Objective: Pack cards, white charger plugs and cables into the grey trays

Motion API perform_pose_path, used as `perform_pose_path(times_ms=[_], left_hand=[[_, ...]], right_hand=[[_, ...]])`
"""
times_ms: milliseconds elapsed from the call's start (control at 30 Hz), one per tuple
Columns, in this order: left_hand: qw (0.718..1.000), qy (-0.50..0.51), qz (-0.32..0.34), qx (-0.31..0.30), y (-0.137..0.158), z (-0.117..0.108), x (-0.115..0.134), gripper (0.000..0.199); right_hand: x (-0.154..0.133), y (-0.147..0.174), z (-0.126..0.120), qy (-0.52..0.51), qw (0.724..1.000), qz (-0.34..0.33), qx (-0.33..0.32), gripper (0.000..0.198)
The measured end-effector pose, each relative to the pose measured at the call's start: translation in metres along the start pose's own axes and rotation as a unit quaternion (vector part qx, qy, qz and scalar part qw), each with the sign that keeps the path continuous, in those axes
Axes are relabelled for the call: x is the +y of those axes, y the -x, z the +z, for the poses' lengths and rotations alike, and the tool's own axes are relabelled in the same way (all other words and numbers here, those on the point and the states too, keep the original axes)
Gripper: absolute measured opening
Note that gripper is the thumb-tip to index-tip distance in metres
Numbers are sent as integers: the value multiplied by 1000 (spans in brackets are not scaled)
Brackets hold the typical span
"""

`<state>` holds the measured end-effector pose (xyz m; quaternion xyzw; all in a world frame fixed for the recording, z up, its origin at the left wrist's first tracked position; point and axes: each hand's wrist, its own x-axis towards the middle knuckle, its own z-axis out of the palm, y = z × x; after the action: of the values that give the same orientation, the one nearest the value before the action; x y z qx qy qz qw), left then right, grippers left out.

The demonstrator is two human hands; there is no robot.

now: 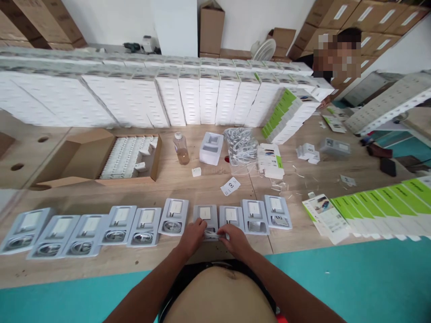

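A coiled white charging cable [211, 233] sits at the lower compartment of a grey plastic tray [206, 207], which holds a white charger block [204, 212] in its upper part. My left hand [193, 237] is closed at the coil's left side, its fingers against the cable and tray. From the right, my right hand [235, 242] pinches the other end of the coil. Just right of it stands another tray [231, 216] with a charger block; its lower part is partly hidden by my hand. The fingers cover some of the cable.
Several filled trays [144, 226] line the table's front edge. Behind them are a carton of chargers [129, 157], a bottle [181, 149], a heap of cables [240, 146] and stacked trays [211, 148]. White boxes [188, 96] form a wall; green-white boxes [380, 206] stand right. A person [323, 72] is beyond.
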<state>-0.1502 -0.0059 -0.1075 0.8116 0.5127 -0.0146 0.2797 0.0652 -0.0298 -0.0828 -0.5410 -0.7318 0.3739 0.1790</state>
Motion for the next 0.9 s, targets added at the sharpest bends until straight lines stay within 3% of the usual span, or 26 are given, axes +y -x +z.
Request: perform_pose_path(times_ms=[200,367,433,533,667,900], left_hand=[[997,51,51,-2,8,-12,-5,31],[985,127,119,6,22,-28,-13,42],[980,140,139,20,26,-31,-16,37],[983,108,143,24,27,-29,-18,16],[989,69,127,19,25,-20,-17,30],[993,13,112,36,33,-18,-22,20]], right_hand=[[1,-12,7,114,991,-58,-37,15],[1,-20,14,218,962,-154,-59,14],[3,-23,19,243,949,-193,-59,15],[5,-29,26,272,931,-233,-70,13],[5,-31,29,294,913,-269,-86,13],[-7,-34,23,293,896,-311,-119,13]])
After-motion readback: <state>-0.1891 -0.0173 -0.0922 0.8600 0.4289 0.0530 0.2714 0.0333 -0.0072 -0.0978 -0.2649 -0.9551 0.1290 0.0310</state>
